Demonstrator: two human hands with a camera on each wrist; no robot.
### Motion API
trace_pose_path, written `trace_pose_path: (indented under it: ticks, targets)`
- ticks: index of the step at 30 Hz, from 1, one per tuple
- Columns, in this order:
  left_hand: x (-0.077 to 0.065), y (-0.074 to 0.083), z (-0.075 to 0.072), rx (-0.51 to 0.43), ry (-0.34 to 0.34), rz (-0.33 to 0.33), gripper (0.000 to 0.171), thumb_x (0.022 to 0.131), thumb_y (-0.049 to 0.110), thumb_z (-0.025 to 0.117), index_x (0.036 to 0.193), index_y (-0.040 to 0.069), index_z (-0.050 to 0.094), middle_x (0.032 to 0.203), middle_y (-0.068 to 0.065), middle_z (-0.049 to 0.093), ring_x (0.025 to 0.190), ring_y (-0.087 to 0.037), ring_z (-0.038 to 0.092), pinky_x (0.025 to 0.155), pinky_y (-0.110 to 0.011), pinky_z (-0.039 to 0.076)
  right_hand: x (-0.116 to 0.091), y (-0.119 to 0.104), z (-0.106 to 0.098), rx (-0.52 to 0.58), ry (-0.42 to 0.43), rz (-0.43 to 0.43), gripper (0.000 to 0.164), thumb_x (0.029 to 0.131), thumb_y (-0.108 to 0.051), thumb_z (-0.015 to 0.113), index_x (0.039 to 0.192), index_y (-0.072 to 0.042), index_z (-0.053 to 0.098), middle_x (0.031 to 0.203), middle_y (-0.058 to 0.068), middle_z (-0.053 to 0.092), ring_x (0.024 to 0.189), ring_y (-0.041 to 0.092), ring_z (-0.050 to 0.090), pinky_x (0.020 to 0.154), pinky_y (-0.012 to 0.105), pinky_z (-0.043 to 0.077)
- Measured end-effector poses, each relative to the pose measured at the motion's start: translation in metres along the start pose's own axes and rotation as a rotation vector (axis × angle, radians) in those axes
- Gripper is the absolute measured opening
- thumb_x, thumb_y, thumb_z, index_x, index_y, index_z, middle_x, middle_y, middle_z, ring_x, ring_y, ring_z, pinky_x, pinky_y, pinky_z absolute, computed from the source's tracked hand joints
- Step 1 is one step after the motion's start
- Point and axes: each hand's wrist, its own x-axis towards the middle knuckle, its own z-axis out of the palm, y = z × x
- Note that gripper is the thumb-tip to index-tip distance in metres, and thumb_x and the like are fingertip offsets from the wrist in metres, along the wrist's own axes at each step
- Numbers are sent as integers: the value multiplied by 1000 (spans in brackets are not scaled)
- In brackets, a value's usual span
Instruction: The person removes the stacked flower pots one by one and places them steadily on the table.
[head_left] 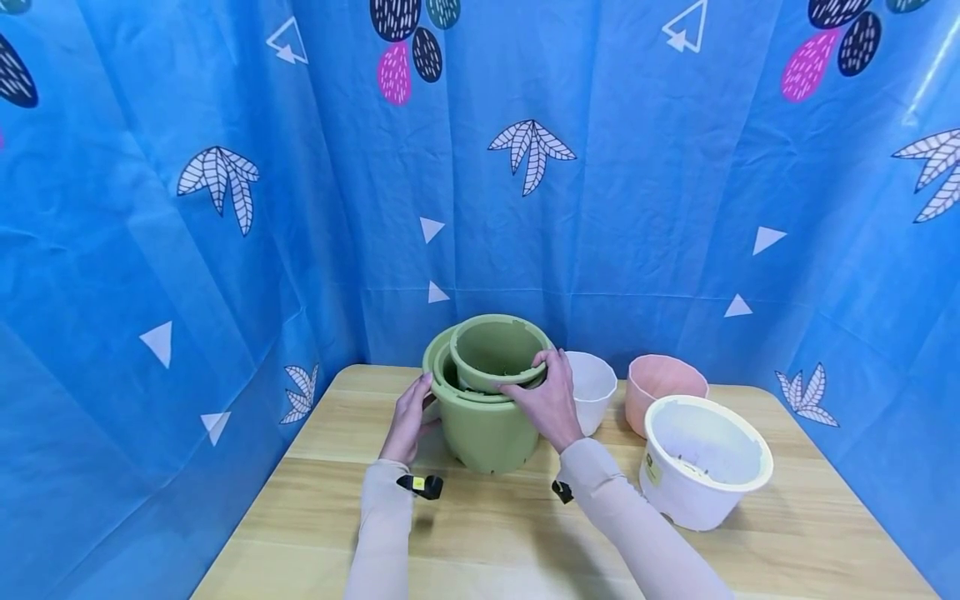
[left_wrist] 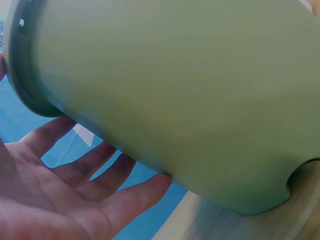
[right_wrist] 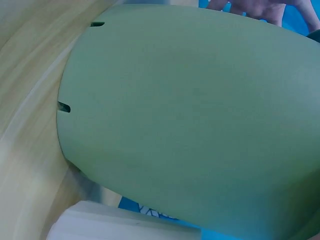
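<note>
A large green flowerpot [head_left: 487,437] stands upright on the table, with another green pot [head_left: 446,372] nested in it. On top, a smaller green flowerpot [head_left: 501,340] sits partly inside these two, its rim raised above theirs. My right hand [head_left: 551,396] pinches the small pot's near right rim, fingers over the edge and thumb outside. On the left, my left hand [head_left: 408,421] rests against the large pot. In the left wrist view its spread, nearly straight fingers [left_wrist: 137,197] touch the wall below the rim. The right wrist view is filled by the large pot's side and slotted base.
Right of the green stack stand a white faceted pot [head_left: 592,392], a pink pot [head_left: 663,379] and a larger white round pot [head_left: 686,496] with a yellow label. Blue patterned curtains [head_left: 510,242] close off the wooden table [head_left: 480,550] at the back and sides.
</note>
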Motion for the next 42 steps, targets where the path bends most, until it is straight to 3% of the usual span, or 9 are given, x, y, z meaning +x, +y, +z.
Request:
trace_pose_path:
  ticks: [2,3,6,10,14,20,27,34,42]
  targets:
    - [1,-1,0,-1,-1,1,69,105,58,48,159,16,40,169,-12,32,156,-40,32,115,-72,37,-1,0,-1,-4,3,-24,64,68,-34,96,102,-12,46,150,20,48,158,37,26,129,55,28]
    - [1,-2,0,1,-4,4,69,105,57,48,160,15,39,169,-12,32,156,-41,32,115,-73,37,-1,0,-1,-8,5,-40,65,68,-34,97,102,-12,46,147,19,51,155,36,31,126,55,33]
    - [1,-3,0,3,-4,-1,69,105,58,48,159,16,40,169,-12,32,155,-41,32,115,-72,37,-1,-2,-3,-26,10,-94,66,66,-34,98,103,-11,47,125,13,58,133,31,49,109,49,48]
    - [0,-1,1,-3,2,-9,68,105,58,48,159,18,41,169,-10,32,155,-40,32,116,-71,38,1,-5,-6,-56,14,-143,66,66,-34,99,102,-11,48,106,5,54,108,27,51,94,43,48]
    - [1,1,1,-10,-2,-9,68,105,57,48,160,17,40,170,-10,30,156,-40,31,116,-71,37,6,-7,-10,-41,16,-140,66,67,-33,99,102,-12,47,106,3,53,108,26,52,94,40,46]
    - [2,1,2,-7,1,-3,67,106,55,47,160,14,39,169,-13,30,156,-42,31,115,-72,38,13,-11,-15,4,-7,-86,67,68,-35,97,105,-14,46,103,5,53,101,24,53,82,35,44]
    - [5,1,2,-22,-7,-7,66,107,52,47,160,13,39,169,-14,30,156,-41,30,115,-73,36,20,-19,-25,76,-35,-39,64,70,-36,96,105,-16,46,105,6,57,101,24,55,81,34,44]
    - [5,1,1,-39,6,-4,64,108,51,45,159,12,39,168,-13,32,155,-41,32,115,-73,36,26,-31,-35,122,-64,-52,64,71,-37,95,105,-17,44,102,5,53,99,27,55,77,35,44]
    - [2,3,3,-39,3,-14,66,107,53,46,159,12,39,168,-14,33,155,-41,32,116,-73,37,31,-46,-43,147,-66,-67,63,71,-34,95,104,-17,44,105,5,56,101,22,56,80,35,48]
